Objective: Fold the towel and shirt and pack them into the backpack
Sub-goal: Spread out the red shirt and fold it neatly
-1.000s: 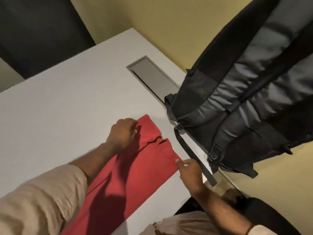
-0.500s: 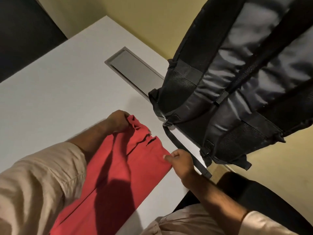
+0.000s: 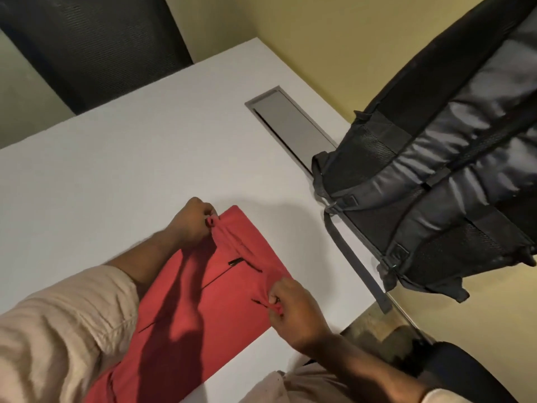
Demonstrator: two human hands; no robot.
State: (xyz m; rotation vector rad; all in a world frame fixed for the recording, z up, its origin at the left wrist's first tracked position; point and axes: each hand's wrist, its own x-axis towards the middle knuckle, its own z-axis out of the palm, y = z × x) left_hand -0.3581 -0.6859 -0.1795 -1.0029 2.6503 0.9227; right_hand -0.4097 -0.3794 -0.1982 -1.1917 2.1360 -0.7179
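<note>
Two corners of the red shirt are pinched up: our left hand holds one, our right hand the other, near the black backpack.

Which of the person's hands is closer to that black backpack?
The right hand, gripping the red garment's corner just short of the backpack's dangling strap. The left hand grips the corner farther off.

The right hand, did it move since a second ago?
Yes. The right hand was pinching the red cloth's edge on the backpack side; now it sits further in on the cloth, gripping a bunched fold.
</note>
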